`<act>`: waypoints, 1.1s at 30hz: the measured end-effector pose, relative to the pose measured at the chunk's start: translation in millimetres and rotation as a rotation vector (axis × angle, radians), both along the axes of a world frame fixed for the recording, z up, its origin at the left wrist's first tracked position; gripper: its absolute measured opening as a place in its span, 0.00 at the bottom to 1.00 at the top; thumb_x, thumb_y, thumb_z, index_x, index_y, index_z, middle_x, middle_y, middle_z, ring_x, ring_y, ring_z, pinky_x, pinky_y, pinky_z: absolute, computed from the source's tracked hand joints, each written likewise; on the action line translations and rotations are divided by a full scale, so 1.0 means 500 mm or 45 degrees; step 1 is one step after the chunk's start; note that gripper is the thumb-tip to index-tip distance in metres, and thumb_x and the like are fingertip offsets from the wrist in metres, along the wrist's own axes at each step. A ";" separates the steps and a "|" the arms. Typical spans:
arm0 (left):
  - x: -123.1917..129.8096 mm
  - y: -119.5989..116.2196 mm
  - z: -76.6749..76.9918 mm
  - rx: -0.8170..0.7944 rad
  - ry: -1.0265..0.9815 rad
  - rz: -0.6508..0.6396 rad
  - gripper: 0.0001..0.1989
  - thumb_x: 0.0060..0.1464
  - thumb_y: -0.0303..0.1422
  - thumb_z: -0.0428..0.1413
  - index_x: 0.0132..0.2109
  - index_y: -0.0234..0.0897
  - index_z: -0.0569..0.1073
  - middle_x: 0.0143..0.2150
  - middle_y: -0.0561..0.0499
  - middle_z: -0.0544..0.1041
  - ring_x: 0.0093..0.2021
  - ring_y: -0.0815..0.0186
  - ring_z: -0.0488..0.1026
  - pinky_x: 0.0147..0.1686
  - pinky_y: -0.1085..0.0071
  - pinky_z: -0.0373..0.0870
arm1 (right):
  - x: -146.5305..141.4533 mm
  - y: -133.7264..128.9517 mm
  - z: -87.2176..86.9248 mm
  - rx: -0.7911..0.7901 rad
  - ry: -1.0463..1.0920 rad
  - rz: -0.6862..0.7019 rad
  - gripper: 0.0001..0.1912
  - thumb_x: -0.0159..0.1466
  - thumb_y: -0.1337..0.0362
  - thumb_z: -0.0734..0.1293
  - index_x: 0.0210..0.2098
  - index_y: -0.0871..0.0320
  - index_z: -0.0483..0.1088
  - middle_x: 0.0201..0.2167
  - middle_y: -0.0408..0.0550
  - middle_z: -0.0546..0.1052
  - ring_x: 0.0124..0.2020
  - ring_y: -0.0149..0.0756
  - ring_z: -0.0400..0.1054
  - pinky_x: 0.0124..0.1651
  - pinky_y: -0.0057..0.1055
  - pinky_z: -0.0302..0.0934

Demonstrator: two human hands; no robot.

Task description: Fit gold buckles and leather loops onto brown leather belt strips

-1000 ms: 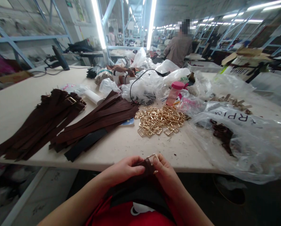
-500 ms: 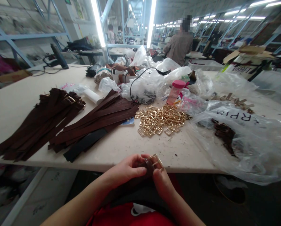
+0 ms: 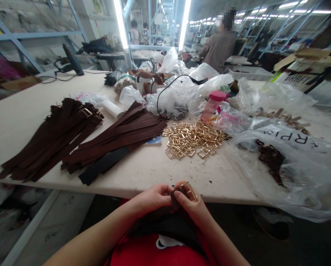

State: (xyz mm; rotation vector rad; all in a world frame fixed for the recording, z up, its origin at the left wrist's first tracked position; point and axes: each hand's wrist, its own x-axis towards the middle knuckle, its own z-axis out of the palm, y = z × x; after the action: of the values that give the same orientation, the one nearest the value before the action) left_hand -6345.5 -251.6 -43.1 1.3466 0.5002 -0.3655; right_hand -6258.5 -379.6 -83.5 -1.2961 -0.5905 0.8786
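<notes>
Close to my body, at the table's front edge, my left hand (image 3: 157, 197) pinches a dark brown leather strap (image 3: 175, 201). My right hand (image 3: 192, 202) closes on the same strap, its thumb pressed on the leather near a gold buckle (image 3: 191, 191). The buckle sits at the strap's end against my right fingers. Most of the strap is hidden by my hands or lost against my dark clothing. Beyond my hands lies a pile of loose gold buckles (image 3: 194, 138).
Two bundles of brown straps (image 3: 49, 144) (image 3: 121, 136) lie on the left of the table (image 3: 143, 171). Clear plastic bags (image 3: 306, 177) spread over the right. A pink-lidded bottle (image 3: 211, 107) stands behind the buckles. A person (image 3: 219, 48) is at the back.
My right thumb has moved onto the strap beside the buckle, and the buckle has turned within my right fingers. The view has shifted slightly, moving the table's contents a little to the right.
</notes>
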 end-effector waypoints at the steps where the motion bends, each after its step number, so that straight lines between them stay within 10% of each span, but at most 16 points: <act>1: 0.002 -0.001 -0.004 0.041 -0.028 -0.012 0.16 0.42 0.41 0.60 0.31 0.32 0.68 0.24 0.55 0.71 0.24 0.72 0.65 0.24 0.78 0.59 | 0.003 -0.003 0.000 -0.019 -0.053 0.010 0.13 0.56 0.55 0.65 0.34 0.57 0.63 0.26 0.41 0.66 0.27 0.31 0.62 0.28 0.26 0.60; 15: -0.010 0.000 0.006 0.031 -0.002 0.011 0.12 0.40 0.33 0.59 0.34 0.32 0.72 0.27 0.55 0.74 0.28 0.71 0.68 0.30 0.76 0.62 | 0.006 -0.032 0.003 -0.184 -0.579 0.082 0.04 0.59 0.65 0.59 0.34 0.56 0.62 0.25 0.40 0.66 0.27 0.31 0.60 0.31 0.27 0.55; 33: -0.015 0.022 0.010 0.155 0.018 -0.279 0.08 0.45 0.34 0.54 0.32 0.33 0.72 0.23 0.56 0.72 0.22 0.72 0.66 0.23 0.78 0.60 | -0.013 -0.031 -0.029 -0.100 -0.435 -0.085 0.18 0.65 0.52 0.54 0.39 0.57 0.66 0.27 0.44 0.70 0.29 0.34 0.63 0.30 0.28 0.57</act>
State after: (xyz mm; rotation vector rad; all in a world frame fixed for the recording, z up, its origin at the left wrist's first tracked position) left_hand -6352.8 -240.8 -37.9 1.5233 0.3918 -0.5315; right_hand -6264.9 -395.3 -98.1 -1.5432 -0.7806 0.6340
